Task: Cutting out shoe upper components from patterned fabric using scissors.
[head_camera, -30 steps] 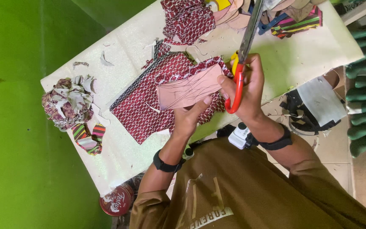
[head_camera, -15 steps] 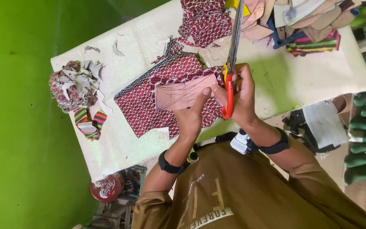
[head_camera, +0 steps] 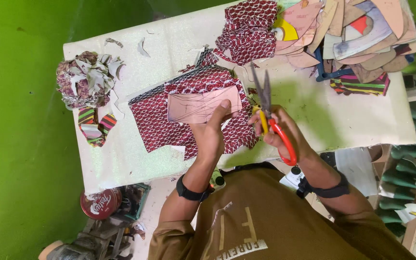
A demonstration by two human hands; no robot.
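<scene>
So the scissors (head_camera: 268, 108) are off the cloth now: half a second ago the blades were buried along the edge of the pattern piece, and now they're lifted clear and pointing away across the counter (head_camera: 343, 120), blades only slightly parted at the tips. The right hand (head_camera: 278, 130) is wrapped through the red and yellow handles, so that grip is closed around the scissors. The left hand (head_camera: 213, 130) hasn't really budged: its fingers are pressed flat on the near edge of the pink pattern piece (head_camera: 201, 105), pinning it down rather than pinching anything. That pattern piece sits on the red printed fabric (head_camera: 160, 125), just to the left of the scissor grip and right under the left fingertips. My read is that one cut pass along that side is finished and the scissors are being reset, while the pinning hand keeps the pattern from sliding so the outline stays lined up. Farther out beyond the scissor tips there's another bunch of the same red cloth (head_camera: 249, 29) and a heap of cardboard templates (head_camera: 357, 33). Way off to the left of the pinning hand there's a pile of scraps (head_camera: 85, 79).
</scene>
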